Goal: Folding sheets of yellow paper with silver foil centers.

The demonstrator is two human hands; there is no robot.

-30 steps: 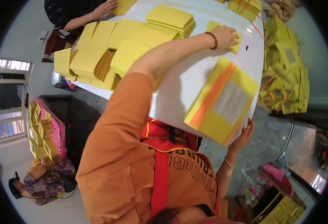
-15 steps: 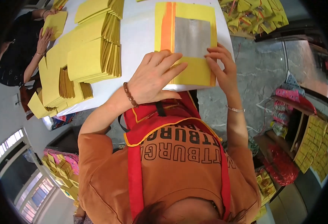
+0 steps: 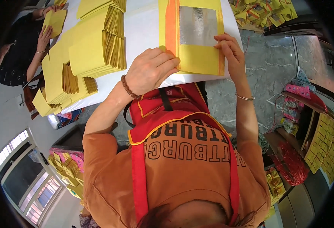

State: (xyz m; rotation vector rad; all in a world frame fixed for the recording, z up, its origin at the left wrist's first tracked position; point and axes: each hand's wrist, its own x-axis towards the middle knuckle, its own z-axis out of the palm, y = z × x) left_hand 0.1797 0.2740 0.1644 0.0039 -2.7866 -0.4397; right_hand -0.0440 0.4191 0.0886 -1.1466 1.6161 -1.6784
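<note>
A stack of yellow paper sheets (image 3: 199, 57), each with an orange stripe and a silver foil rectangle, lies on the white table (image 3: 144, 30) in front of me. My left hand (image 3: 150, 72), with a brown bead bracelet at its wrist, grips the stack's near left edge with curled fingers. My right hand (image 3: 229, 49), with a thin bangle on the wrist, pinches the stack's right edge. My orange shirt and red apron fill the lower half of the view.
Fanned stacks of plain yellow sheets (image 3: 94, 49) cover the table's left side. Another person (image 3: 22, 57) at the far left handles yellow sheets. A heap of folded yellow papers (image 3: 266, 11) lies top right. A shelf with yellow packets (image 3: 323, 144) and red tassels (image 3: 292, 163) stands at right.
A second ago my right hand held the striped stack off the table's edge while my left reached across. The stack now lies flat on the table with both hands at its near edge.
</note>
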